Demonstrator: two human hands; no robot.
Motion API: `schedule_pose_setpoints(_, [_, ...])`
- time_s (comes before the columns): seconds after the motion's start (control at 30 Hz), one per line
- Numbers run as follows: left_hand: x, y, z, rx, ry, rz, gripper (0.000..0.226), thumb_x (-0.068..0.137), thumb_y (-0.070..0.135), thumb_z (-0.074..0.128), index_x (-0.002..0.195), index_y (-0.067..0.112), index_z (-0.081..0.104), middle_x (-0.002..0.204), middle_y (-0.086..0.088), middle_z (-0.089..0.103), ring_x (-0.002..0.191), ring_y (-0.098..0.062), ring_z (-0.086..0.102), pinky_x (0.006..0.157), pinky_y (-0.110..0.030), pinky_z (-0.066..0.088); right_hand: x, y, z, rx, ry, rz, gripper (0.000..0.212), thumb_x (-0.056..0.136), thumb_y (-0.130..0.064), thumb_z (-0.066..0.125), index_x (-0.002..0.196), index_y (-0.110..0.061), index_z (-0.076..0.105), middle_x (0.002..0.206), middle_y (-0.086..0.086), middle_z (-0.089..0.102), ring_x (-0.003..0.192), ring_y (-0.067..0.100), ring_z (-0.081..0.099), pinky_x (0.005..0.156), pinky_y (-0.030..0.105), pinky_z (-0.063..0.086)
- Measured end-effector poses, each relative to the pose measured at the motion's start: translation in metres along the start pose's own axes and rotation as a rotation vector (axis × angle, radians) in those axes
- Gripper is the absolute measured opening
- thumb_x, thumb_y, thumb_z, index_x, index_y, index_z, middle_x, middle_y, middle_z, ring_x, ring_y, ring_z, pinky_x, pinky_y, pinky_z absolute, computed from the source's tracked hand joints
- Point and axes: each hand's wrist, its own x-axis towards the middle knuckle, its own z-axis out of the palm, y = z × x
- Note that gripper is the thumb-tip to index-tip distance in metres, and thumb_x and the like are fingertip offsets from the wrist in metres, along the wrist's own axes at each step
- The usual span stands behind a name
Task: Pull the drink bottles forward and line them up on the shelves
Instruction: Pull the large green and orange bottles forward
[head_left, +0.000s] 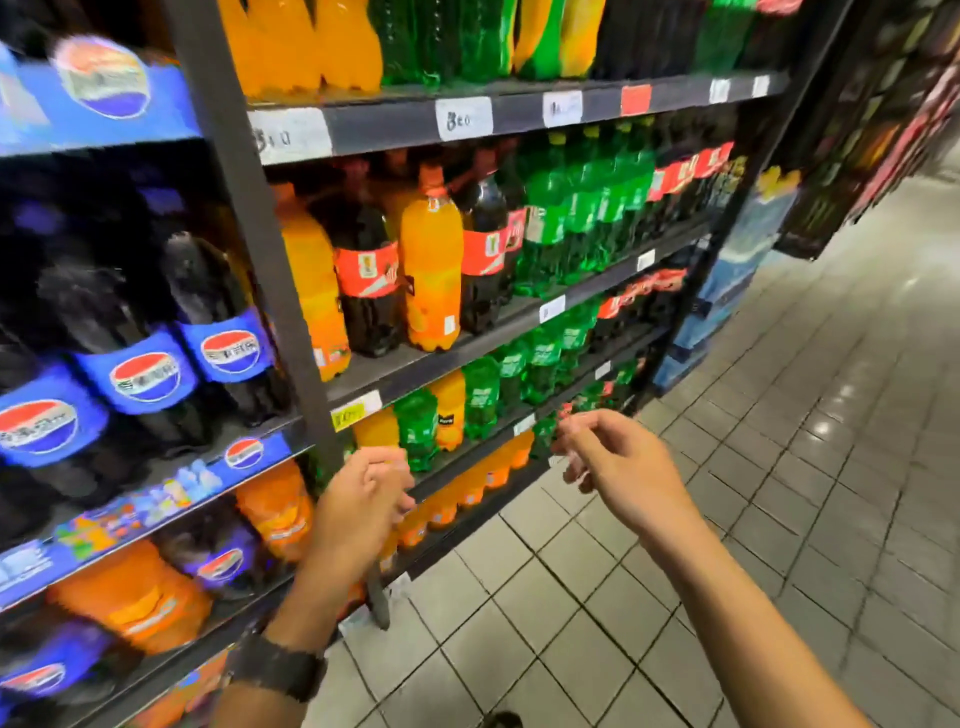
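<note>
fingers of both my left hand (363, 493) and my right hand (608, 457) hang loosely curled, holding nothing, just in front of the lower shelves. big bottles (431, 260) on the middle shelf (519, 317) look fairly forward but uneven, flavours mixed. small green and orange bottles (480, 397) below seem ragged; i judge most lining up remains.

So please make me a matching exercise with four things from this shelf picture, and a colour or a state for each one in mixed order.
Things:
1. tall bottle at the front of the middle shelf
2. left hand
3. bottle beside it with the red label
4. small bottle one shelf lower

States:
A. dark drink
B. green
C. orange
D. holds nothing

Pairs: 1-C, 2-D, 3-A, 4-B
</note>
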Motion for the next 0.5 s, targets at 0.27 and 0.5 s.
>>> schedule_pose_setpoints(0.27, [0.084,-0.019,0.093,0.044,0.010,-0.166,0.012,0.092,0.013,0.054,0.088,0.022,0.061,0.076,-0.009,0.068,0.059,-0.017,0.061,0.055,-0.033,0.049,0.135,0.053,-0.012,-0.077,-0.213,0.149,0.021,0.093,-0.025,0.055,0.081,-0.011,0.065,0.075,0.007,0.070,0.063,0.019,0.064,0.054,0.028,0.046])
schedule_pose_setpoints(0.5, [0.112,-0.082,0.094,0.097,0.293,-0.359,0.014,0.092,0.016,0.054,0.081,0.022,0.062,0.075,0.002,0.065,0.070,-0.015,0.061,0.073,-0.033,0.049,0.208,0.107,0.080,-0.249,-0.750,0.024,0.020,0.093,-0.023,0.054,0.076,-0.021,0.065,0.071,-0.005,0.068,0.072,0.015,0.063,0.067,0.029,0.048])
